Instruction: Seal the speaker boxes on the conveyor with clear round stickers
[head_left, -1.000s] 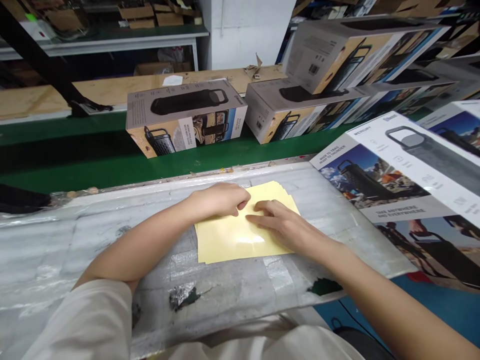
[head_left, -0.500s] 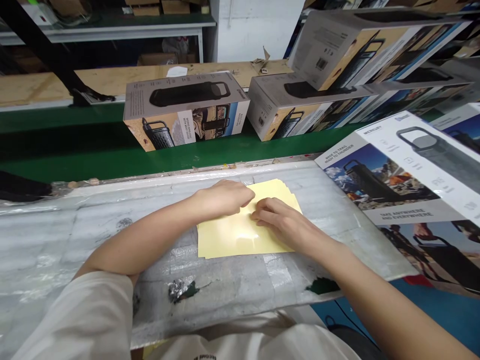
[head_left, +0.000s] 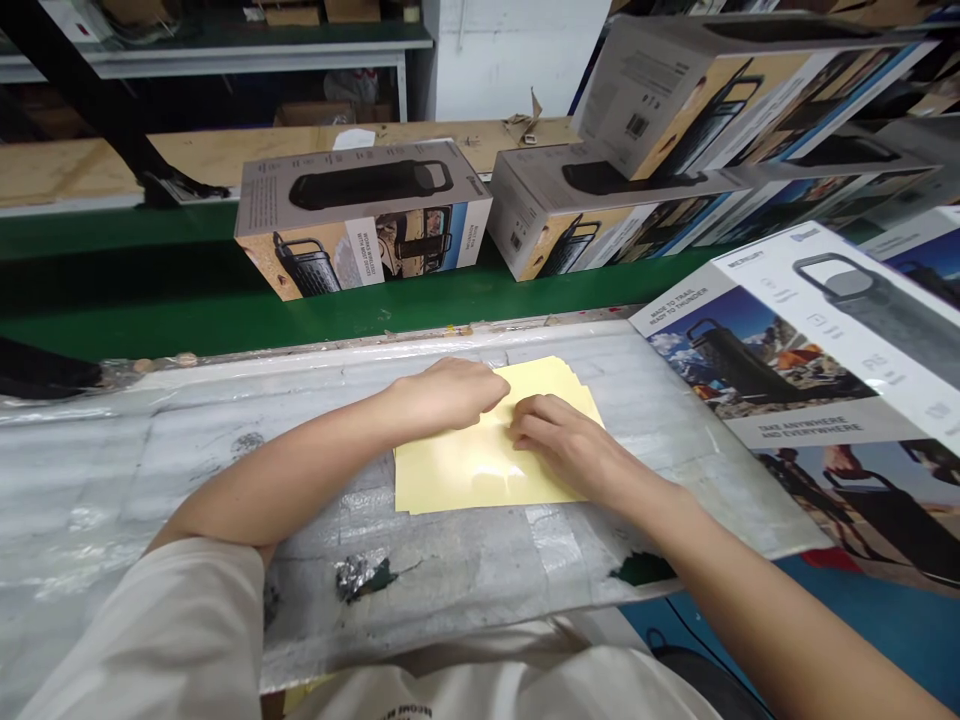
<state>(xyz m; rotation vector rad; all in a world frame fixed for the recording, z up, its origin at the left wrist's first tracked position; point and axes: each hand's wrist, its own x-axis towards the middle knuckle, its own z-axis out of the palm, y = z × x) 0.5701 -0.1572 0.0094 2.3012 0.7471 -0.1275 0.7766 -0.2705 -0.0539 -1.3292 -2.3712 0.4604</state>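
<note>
A taped plastic sheet (head_left: 187, 470) covers the bench (head_left: 720, 500), with a green belt (head_left: 150, 290) beyond at 12 o'clock. One stack of yellow sheets (head_left: 465, 475) lies mid-bench, long axis running 9-to-3 o'clock. The left hand (head_left: 442, 395) and right hand (head_left: 562, 445) rest curled on it, just apart, not clearly clamped. At least five printed cartons (head_left: 360, 215) sit from 12 to 3 o'clock.

Printed boxes along a green belt

A box (head_left: 360, 215) stands on the green belt (head_left: 150, 290) beside a second box (head_left: 592, 215), with a tilted box (head_left: 697, 100) propped on top of the row and a large box (head_left: 795, 390) lying at the right on the foil-wrapped bench (head_left: 150, 450). All show a black handled product and outdoor photos. Behind the belt run a plywood board (head_left: 225, 160), a metal shelf (head_left: 225, 60) and a white wall (head_left: 510, 60); blue floor (head_left: 862, 620) shows below right.
</note>
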